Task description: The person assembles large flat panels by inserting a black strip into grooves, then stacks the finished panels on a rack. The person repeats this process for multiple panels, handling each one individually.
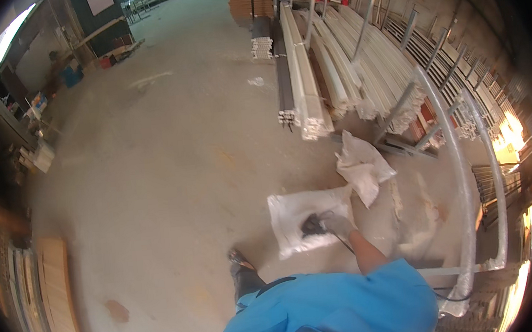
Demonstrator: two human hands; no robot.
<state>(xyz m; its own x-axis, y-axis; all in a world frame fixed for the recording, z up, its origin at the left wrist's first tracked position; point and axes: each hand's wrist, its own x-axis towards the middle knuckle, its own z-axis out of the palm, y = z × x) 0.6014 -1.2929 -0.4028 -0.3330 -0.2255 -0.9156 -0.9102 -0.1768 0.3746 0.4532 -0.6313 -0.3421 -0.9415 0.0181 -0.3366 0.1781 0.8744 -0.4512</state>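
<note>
My right hand [337,223], in a pale glove, is closed round a dark hand-held tool [312,225]. A black cord [347,243] trails from it toward my body. The tool's exact kind is too small and blurred to make out. It rests on or just above a white sack [287,211] lying flat on the floor in front of me. A second, crumpled whitish sack [365,165] touches or lies close to its far right corner. Only a bit of bare forearm shows at the bottom edge; my left hand is out of the picture.
Bundles of long pale profiles [302,74] lie on a metal rack at the far right. A plastic-wrapped tubular frame [459,168] stands on my right. Boards [59,298] lean at the left edge. My foot [239,257] is left of the flat sack.
</note>
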